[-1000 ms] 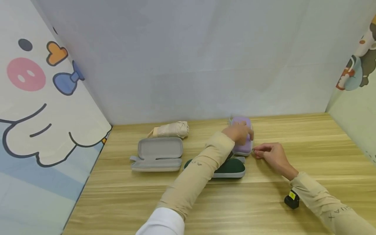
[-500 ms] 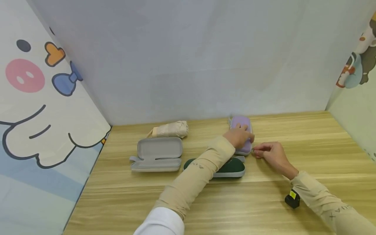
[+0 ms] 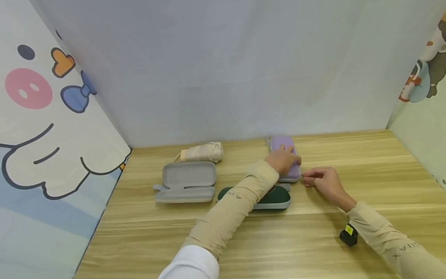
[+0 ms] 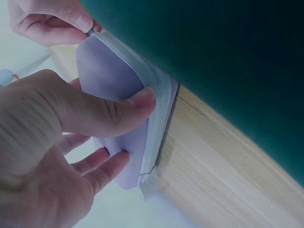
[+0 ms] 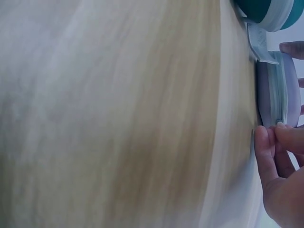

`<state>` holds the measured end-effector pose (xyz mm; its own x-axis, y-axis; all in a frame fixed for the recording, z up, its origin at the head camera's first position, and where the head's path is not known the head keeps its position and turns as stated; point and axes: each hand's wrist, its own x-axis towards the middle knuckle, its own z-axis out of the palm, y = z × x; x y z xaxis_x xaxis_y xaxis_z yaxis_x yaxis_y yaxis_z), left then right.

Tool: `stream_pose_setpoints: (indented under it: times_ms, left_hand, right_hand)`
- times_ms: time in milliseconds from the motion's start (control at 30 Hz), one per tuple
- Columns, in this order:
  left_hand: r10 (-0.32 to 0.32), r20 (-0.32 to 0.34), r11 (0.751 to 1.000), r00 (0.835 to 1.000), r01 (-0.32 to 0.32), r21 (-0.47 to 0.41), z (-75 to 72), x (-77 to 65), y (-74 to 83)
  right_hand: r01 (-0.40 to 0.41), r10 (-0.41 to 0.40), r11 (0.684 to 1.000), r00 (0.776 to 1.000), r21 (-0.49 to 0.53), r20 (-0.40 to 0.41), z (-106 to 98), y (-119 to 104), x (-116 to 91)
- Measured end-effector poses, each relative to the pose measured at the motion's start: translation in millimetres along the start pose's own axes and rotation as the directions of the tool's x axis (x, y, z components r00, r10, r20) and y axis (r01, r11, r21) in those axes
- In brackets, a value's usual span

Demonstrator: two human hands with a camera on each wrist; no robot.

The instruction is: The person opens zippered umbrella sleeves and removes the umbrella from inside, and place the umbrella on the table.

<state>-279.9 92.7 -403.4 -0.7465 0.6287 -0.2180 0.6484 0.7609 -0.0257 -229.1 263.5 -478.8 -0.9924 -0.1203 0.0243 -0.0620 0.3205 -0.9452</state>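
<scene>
A purple zippered glasses case lies at the back of the table, its pale zipper band closed along the side seen in the left wrist view. My left hand holds the case, thumb at the zipper edge and fingers spread over the lid. At the case's near right corner, my right hand pinches the small zipper pull between thumb and forefinger. Just in front sits a dark green glasses case, partly hidden by my left forearm.
To the left, a grey glasses case stands open. Behind it lies a folded beige umbrella. A black tape measure with a yellow label is beside my right sleeve. A pale wall rises behind the table.
The left fingers have come down from a raised pose onto the lid. The purple case has turned a little, its far end swinging left. The right hand keeps its pinch, hardly moved.
</scene>
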Motion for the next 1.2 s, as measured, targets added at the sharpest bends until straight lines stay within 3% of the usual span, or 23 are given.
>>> stream_pose_setpoints:
  times_ms: [667,900,1200]
  left_hand:
    - [0.002,-0.003,1.0,1.0,-0.002,0.008,0.5,4.0,-4.9]
    - [-0.025,0.06,1.0,0.998,0.024,0.014,-0.3,8.0,-4.7]
    - [-0.043,0.054,0.999,0.998,0.042,0.006,1.4,10.9,-1.8]
  right_hand:
    - [-0.006,0.005,0.999,1.0,-0.054,-0.017,-6,2,1]
    - [-0.006,0.006,0.999,1.0,-0.042,-0.013,-7,2,1]
    - [-0.014,0.013,0.998,1.0,-0.062,-0.024,-8,4,-1]
